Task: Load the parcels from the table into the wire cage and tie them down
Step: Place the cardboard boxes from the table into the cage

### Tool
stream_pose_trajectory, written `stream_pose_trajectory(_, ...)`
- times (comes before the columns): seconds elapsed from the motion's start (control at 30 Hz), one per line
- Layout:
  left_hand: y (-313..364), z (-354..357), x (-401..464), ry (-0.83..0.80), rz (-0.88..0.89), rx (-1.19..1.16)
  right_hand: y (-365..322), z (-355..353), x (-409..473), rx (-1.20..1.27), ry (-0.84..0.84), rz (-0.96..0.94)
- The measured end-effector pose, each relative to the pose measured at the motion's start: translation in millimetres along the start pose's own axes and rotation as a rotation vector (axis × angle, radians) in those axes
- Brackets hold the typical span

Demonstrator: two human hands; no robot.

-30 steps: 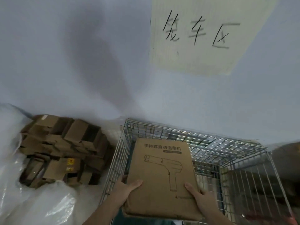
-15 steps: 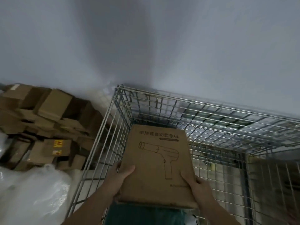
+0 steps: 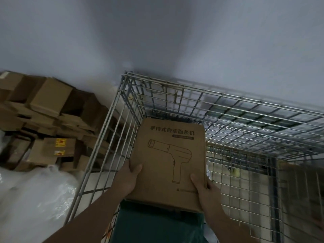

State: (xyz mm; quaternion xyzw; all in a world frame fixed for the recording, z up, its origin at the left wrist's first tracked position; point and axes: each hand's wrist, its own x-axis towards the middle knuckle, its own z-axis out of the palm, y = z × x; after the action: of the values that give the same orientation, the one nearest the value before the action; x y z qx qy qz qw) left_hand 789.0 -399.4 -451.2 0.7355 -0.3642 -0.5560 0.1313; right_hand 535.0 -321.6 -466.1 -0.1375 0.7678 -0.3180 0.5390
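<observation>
A flat brown cardboard parcel [image 3: 168, 155], printed with the outline of a handheld appliance, hangs inside the open top of the wire cage [image 3: 245, 109]. My left hand [image 3: 128, 178] grips its left edge, thumb on the top face. My right hand [image 3: 204, 190] grips the lower right corner the same way. Under the parcel, low in the cage, lies a dark green package [image 3: 157, 223]. The cage's far wall stands against the pale wall.
A heap of brown cardboard boxes [image 3: 49, 120] is stacked left of the cage against the wall. Clear plastic wrap [image 3: 35, 199] bulges at the lower left. Another brown box [image 3: 303, 190] shows through the cage's right side.
The parcel has gone down and forward between the cage walls, with both hands still on it. The view has tilted down, and the paper sign on the wall has left the frame.
</observation>
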Motion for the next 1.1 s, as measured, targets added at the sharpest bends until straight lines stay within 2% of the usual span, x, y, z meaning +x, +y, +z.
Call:
stream_pose_trajectory(0.2, -10.3, 12.8, 6.5, 0.077, 0.016, 0.164, 13.0, 6.4, 3.0, -0.098, 0.008, 0.002)
stream_pose_trajectory(0.33, -16.8, 22.7, 12.2, 0.125, -0.011, 0.331, 18.8, 6.3, 7.5, -0.255, -0.052, -0.015)
stream_pose_trajectory(0.43, -20.7, 27.4, 14.5, 0.172, -0.022, 0.362, 18.0, 5.8, 12.1, -0.339, -0.106, -0.037)
stream_pose_trajectory(0.53, -24.7, 30.4, 5.8, 0.25, 0.069, 0.335, 12.6, 6.8, 14.1, -0.375, -0.136, -0.029)
stream_pose_trajectory(0.63, -24.7, 32.7, -13.9, 0.283, 0.184, 0.438, 10.6, 9.6, 13.1, -0.361, -0.149, -0.018)
stream_pose_trajectory(0.8, -18.3, 29.6, -26.8, 0.105, 0.209, 0.679, -1.1, -1.8, 7.1, -0.474, -0.249, -0.015)
stream_pose_trajectory(0.93, -0.2, 13.2, -25.4, -0.035, 0.192, 0.743, -23.5, -26.8, 2.6, -0.689, -0.317, -0.146)
stream_pose_trajectory(1.1, 60.3, -12.5, -47.9, -0.199, 0.252, 0.818, -90.1, -61.4, -12.5, -0.97, -0.373, -0.355)
